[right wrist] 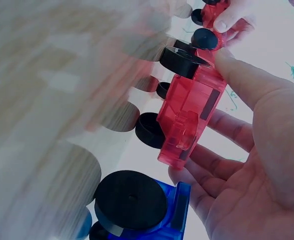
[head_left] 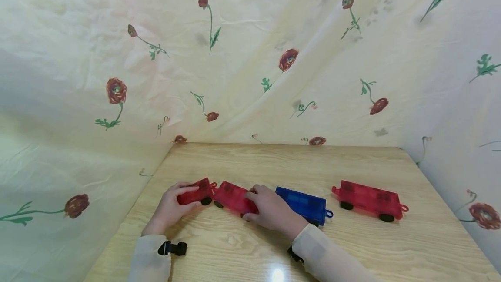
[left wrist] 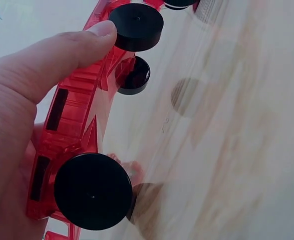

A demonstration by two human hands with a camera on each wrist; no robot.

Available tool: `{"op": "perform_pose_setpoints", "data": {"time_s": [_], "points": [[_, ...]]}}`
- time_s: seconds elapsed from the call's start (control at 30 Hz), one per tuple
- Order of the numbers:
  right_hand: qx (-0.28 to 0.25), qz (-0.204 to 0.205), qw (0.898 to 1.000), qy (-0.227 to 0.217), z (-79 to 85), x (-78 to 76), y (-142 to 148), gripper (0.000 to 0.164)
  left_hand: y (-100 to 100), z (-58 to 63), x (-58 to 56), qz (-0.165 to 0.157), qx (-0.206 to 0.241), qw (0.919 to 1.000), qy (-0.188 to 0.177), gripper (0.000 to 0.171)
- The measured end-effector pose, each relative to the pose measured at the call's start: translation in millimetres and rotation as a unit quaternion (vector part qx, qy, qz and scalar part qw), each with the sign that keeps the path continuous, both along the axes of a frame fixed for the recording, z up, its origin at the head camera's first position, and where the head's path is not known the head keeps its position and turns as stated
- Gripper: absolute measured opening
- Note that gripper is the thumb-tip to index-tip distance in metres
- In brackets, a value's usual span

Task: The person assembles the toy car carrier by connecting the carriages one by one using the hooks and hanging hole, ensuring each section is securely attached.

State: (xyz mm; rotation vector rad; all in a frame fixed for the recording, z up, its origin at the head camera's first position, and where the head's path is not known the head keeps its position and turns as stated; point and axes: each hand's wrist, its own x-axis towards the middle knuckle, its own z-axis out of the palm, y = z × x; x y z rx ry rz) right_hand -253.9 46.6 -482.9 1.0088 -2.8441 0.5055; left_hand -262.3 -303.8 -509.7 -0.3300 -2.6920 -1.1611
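through the feed i have both hands occupied, each on its own toy car and apart from the other. the left hand [head_left: 171,207] pinches the left red car [head_left: 192,196], which lies at two o'clock from the palm; in the wrist view its left thumb [left wrist: 71,51] reaches to a black wheel [left wrist: 136,27]. the right hand [head_left: 271,210] grips the middle red car [head_left: 233,197] by its four o'clock end, the rest of the body pointing off toward ten, with the right thumb [right wrist: 264,84] on the near side.

the relation i watch is where those two cars meet. the left one's long axis runs eight to two, the middle one's ten to four, making a shallow peak with a red coupling [head_left: 213,186] at the joint; hooked or merely touching, i cannot tell. the left hand is nearer to it. my left forearm [head_left: 149,260] rises toward one o'clock, my right forearm [head_left: 332,256] slants up toward ten.

at three o'clock from the right hand, partly hidden by it, stands the blue car [head_left: 303,203], axis ten to four. farther out at three, the far red car [head_left: 368,198] stands apart on the wooden table [head_left: 219,260]. beyond, at twelve, hangs flowered cloth [head_left: 242,82].
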Motion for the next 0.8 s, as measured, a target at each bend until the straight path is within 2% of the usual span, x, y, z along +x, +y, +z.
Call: {"op": "perform_pose_setpoints", "data": {"time_s": [0.33, 0.6, 0.8], "points": [[-0.004, -0.001, 1.000, 0.001, -1.1, -0.3, 0.2, 0.058, -0.2, 2.4, 3.0, -0.002, -0.013, 0.9997, -0.018, 0.050], [-0.003, -0.003, 1.000, 0.001, -1.6, -1.4, 1.1, 0.056, -1.5, 4.6, 4.4, 0.005, -0.052, 0.9982, -0.028, 0.051], [-0.006, -0.003, 1.000, -0.001, -1.2, -1.1, 1.8, 0.057, -0.9, 3.6, 3.5, 0.004, -0.057, 0.9979, -0.031, 0.051]]}}
